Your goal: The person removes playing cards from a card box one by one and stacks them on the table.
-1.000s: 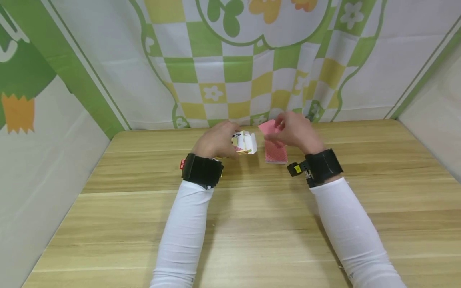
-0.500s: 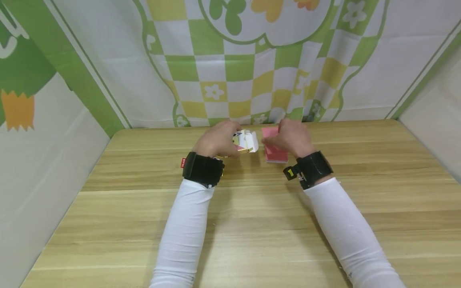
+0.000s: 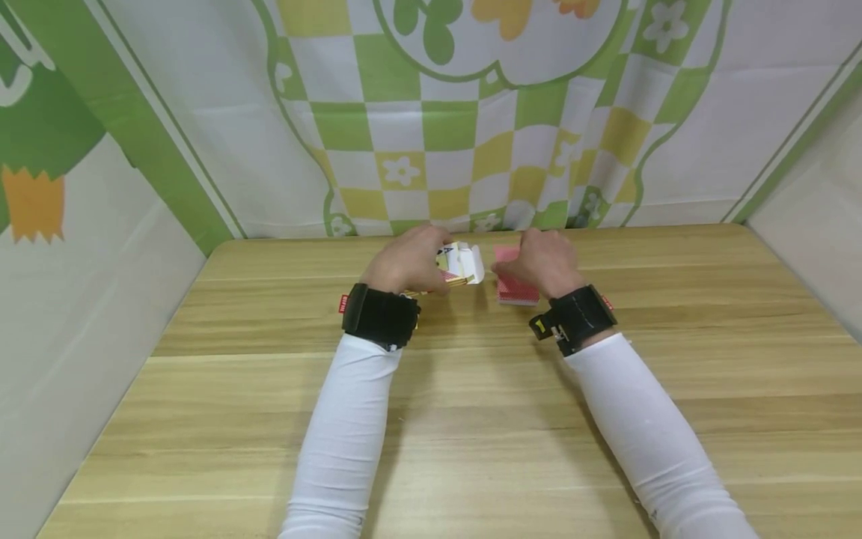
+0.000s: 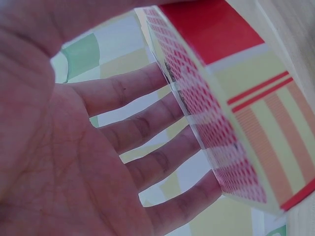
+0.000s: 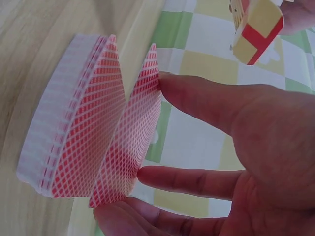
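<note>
My left hand (image 3: pixel 408 259) grips a playing card box (image 3: pixel 460 263) over the back of the table. The box's white end flap (image 3: pixel 477 263) stands out on the right. In the left wrist view the fingers (image 4: pixel 147 125) reach the far edge of the box (image 4: pixel 261 113), which has red and cream sides and a red lattice face. My right hand (image 3: pixel 547 262) pinches a red-backed playing card (image 5: pixel 132 132) by its edges, thumb at one end and fingers at the other. This card hangs close over the deck of cards (image 5: pixel 88 128), slightly angled to it. The deck lies face down on the table.
The wooden table (image 3: pixel 458 434) spreads out towards the person. Its back edge meets a green, white and yellow checked cloth (image 3: pixel 451 150), just behind both hands. More cloth hangs along the left side (image 3: pixel 87 299).
My right hand has come down and slightly left, bringing the card from a raised, tilted position to close over the deck. The left hand and the box stay nearly still.
</note>
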Demonstrator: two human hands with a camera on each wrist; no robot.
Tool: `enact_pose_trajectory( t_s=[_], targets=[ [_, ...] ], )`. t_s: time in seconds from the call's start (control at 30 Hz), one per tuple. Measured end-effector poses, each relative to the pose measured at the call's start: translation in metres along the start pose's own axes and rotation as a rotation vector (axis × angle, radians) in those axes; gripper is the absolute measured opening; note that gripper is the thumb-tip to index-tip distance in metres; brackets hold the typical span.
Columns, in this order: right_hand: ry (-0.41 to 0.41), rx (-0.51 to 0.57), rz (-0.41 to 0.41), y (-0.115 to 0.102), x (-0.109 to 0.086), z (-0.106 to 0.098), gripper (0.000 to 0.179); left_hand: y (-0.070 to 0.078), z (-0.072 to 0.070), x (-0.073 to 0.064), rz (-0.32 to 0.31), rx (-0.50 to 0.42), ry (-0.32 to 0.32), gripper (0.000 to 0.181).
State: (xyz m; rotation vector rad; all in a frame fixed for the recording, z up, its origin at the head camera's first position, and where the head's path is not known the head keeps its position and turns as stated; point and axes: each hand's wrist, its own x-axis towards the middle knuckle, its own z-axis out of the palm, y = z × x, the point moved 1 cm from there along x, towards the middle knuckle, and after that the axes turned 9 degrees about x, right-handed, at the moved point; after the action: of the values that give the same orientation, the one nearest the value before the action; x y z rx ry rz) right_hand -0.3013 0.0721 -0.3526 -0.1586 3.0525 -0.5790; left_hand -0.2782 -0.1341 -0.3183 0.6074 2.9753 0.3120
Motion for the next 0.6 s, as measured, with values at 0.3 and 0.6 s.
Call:
enact_pose_trajectory(
  t_s=[0.3, 0.6],
  targets=[
    [0.007, -0.011, 0.004, 0.0003, 0.001, 0.0045, 0.066, 0.0006, 0.001, 0.0005, 0.008, -0.019, -0.007, 0.048],
    [0.002, -0.016, 0.019, -0.0001, 0.0004, 0.005, 0.057, 0.0012, 0.0008, 0.0001, 0.007, -0.031, -0.012, 0.047]
  ],
)
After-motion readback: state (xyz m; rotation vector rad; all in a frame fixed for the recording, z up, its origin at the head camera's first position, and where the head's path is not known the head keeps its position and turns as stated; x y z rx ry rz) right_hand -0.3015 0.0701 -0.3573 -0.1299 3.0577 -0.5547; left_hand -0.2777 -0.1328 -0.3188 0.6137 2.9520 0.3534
